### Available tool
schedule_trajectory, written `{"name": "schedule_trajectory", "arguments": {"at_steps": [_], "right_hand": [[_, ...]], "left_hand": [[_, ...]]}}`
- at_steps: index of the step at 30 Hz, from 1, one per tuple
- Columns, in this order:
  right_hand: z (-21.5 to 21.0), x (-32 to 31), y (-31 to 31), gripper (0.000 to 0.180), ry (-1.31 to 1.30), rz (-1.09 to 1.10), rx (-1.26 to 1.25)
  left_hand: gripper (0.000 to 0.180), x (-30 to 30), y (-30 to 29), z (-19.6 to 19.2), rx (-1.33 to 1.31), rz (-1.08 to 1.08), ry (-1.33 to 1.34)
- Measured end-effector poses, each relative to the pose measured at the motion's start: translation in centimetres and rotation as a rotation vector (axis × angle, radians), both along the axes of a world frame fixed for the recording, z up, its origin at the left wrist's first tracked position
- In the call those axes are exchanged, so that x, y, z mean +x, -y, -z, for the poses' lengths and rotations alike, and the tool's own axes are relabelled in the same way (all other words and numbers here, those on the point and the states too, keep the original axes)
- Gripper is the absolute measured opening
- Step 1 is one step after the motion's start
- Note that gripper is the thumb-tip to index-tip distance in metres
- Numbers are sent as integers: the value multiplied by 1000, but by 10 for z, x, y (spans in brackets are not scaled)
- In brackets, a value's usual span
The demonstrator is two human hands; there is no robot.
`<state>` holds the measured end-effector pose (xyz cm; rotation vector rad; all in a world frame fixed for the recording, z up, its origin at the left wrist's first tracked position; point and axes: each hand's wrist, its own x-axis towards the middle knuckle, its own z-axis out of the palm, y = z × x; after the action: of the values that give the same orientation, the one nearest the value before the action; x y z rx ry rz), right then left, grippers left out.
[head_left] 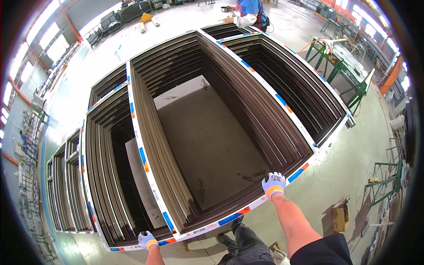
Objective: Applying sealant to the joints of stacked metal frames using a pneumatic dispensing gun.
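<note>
A tall stack of large dark brown window frames [212, 226] fills the middle, the top one edged with white film patterned in blue and orange. Its near rail runs across in front of me. My left hand [147, 240], in a pale glove with a yellow-orange cuff, is closed on that rail near the left corner. Farther right, my right hand [274, 183], gloved alike, grips the same rail, fingers curled over its top. The undersides of both grips are hidden. Wide openings in the frames show the floor between the bars.
Another person [249, 12] in blue stands at the far side of the stack. More frames [68, 187] lie to the left. Green metal stands [340, 66] are at the right, and a cardboard box [340, 215] sits on the floor. A yellow pallet truck [146, 17] is far back.
</note>
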<state>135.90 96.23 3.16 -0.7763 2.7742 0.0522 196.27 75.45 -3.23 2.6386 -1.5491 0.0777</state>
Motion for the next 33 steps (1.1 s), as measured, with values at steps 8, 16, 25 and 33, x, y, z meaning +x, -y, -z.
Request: {"name": "schedule_trajectory", "arguments": {"at_steps": [8,16,25,33], "right_hand": [[0,2,-4,36,-9,19,-12],[1,-7,-5,36,6,-8,2],[0,-5,-7,35,16,-2,16],[1,-9,-20,36,14,25,30]], "left_hand": [[44,-15,0,-19,118,-5,-28],[40,-11,6,3,73,25,-18],[54,-48,-6,-60,211,136,-2],[53,-44,-3,-33,190,181,3]]}}
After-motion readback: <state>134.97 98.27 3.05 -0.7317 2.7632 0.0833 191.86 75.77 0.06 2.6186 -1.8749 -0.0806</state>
